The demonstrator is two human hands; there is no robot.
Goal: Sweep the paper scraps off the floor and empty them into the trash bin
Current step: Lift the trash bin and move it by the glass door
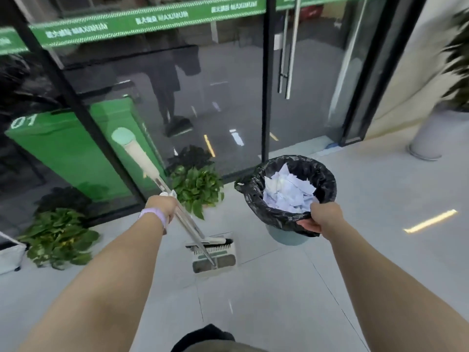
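Note:
My left hand point(162, 207) grips the metal shafts of a broom and dustpan set point(214, 255), which stands upright on the tiled floor with the brush clipped against the pan. The long handle point(138, 153) slants up to the left. My right hand point(322, 217) grips the near rim of a trash bin point(286, 237) lined with a black bag point(256, 199). White paper scraps point(286, 191) fill the bag. I see no scraps on the floor around me.
A glass wall and glass door point(286, 72) stand just ahead. Leafy potted plants point(196, 186) point(57, 237) sit along the glass at left. A large grey planter point(431, 138) stands at the far right. Pale floor tiles spread around me.

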